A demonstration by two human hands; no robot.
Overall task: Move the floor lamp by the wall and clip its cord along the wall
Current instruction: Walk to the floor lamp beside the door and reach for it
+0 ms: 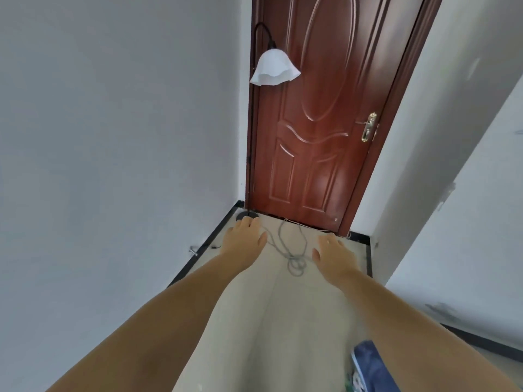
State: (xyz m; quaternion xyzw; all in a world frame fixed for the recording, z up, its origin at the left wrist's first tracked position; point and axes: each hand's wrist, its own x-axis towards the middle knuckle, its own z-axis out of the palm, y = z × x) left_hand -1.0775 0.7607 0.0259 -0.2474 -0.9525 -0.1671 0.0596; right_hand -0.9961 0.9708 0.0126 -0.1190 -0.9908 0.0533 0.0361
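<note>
At the far door (311, 123), the floor lamp (273, 66) stands left; both hands, left hand (244, 236) and right hand (334, 257), reach forward with fingers spread, empty, flanking the tangled cord (294, 256).

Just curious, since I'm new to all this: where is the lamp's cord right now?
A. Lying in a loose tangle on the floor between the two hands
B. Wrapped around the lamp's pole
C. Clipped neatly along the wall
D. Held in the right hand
A: the grey cord lies in loose loops on the floor, between the left hand and the right hand, both open and empty.
</note>
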